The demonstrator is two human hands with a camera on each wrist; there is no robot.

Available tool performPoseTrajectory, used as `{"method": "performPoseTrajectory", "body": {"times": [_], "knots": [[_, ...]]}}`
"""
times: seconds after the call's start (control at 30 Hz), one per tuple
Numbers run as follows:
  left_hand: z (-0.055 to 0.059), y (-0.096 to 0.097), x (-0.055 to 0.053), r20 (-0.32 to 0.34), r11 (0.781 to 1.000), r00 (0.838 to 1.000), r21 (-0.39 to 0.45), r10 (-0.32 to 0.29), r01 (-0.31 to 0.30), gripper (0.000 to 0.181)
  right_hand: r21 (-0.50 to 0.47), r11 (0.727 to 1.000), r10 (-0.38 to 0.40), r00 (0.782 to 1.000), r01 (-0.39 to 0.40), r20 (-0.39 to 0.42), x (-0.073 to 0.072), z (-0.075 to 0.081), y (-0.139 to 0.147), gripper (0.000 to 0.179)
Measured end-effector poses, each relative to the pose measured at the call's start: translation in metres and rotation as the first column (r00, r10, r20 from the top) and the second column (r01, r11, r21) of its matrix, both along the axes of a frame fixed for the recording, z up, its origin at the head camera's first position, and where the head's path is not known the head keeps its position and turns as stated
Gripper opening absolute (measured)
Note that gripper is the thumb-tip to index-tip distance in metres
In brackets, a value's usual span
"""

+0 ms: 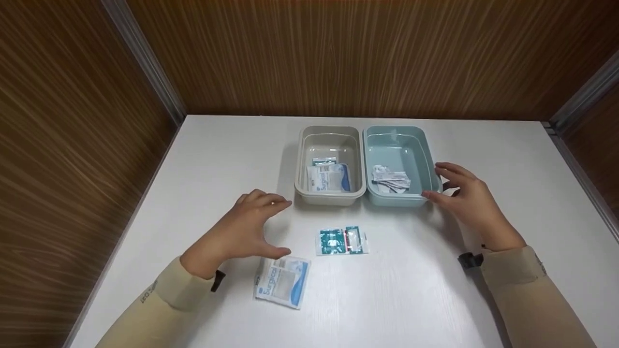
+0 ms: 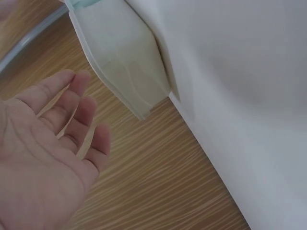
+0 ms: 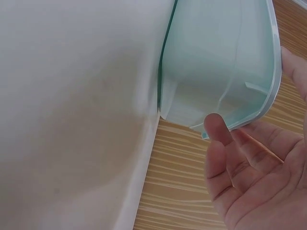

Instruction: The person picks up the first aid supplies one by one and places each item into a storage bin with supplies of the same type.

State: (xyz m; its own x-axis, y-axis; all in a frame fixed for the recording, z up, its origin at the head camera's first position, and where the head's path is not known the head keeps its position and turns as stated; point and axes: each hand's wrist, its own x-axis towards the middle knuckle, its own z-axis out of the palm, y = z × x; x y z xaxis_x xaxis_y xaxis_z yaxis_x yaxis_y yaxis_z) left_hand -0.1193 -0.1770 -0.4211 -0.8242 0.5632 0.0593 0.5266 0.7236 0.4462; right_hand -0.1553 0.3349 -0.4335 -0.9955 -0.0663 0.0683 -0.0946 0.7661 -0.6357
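A person's left hand [image 1: 244, 227] hovers just beside the near left corner of a beige bin [image 1: 330, 199], its thumb spread well apart from the fingers in a wide curve; the left wrist view shows those fingers slightly bent, side by side with narrow gaps, and clear of the bin's wall. Below that thumb, a packet printed "Surgical" [image 1: 285, 282] lies flat on the white table [image 1: 411, 295], and a teal-and-white packet [image 1: 332, 241] lies to its right, in front of the bins. The right hand [image 1: 476, 205] is at the near right corner of a light blue bin [image 1: 396, 200], thumb toward the front rim and fingers along the right side, with a gap between them; its fingers are loosely bent, and the thumb appears to touch the rim, though how firmly the fingers press cannot be told. The two bins stand side by side. In the beige one, a second Surgical packet [image 1: 328, 179] rests before a small teal packet [image 1: 324, 161]; in the blue one, thin white packets [image 1: 392, 181] overlap in a small pile near the front.
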Motion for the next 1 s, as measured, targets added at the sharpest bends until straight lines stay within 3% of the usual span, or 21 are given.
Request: {"method": "performPoseTrajectory", "body": {"times": [0.3, 0.53, 0.77, 1.0], "knots": [[-0.013, -0.002, 0.026, 0.008, 0.995, 0.996, -0.044, -0.084, 0.085, 0.106, -0.012, 1.000, -0.016, 0.999, 0.017, 0.034, 0.000, -0.001, 0.000, 0.088], [-0.026, -0.003, 0.039, 0.097, 0.991, 0.987, -0.029, -0.126, 0.130, 0.112, -0.011, 1.000, -0.005, 1.000, 0.005, 0.007, 0.000, -0.001, -0.001, 0.086], [-0.035, -0.007, 0.042, 0.112, 0.985, 0.981, -0.049, -0.156, 0.163, 0.103, -0.002, 1.000, -0.005, 1.000, 0.005, 0.006, -0.001, 0.002, -0.002, 0.088], [-0.038, -0.014, 0.043, 0.181, 0.990, 0.976, -0.048, -0.123, 0.134, 0.102, -0.002, 1.000, 0.000, 1.000, 0.000, 0.002, 0.001, 0.000, -0.002, 0.087]]}}
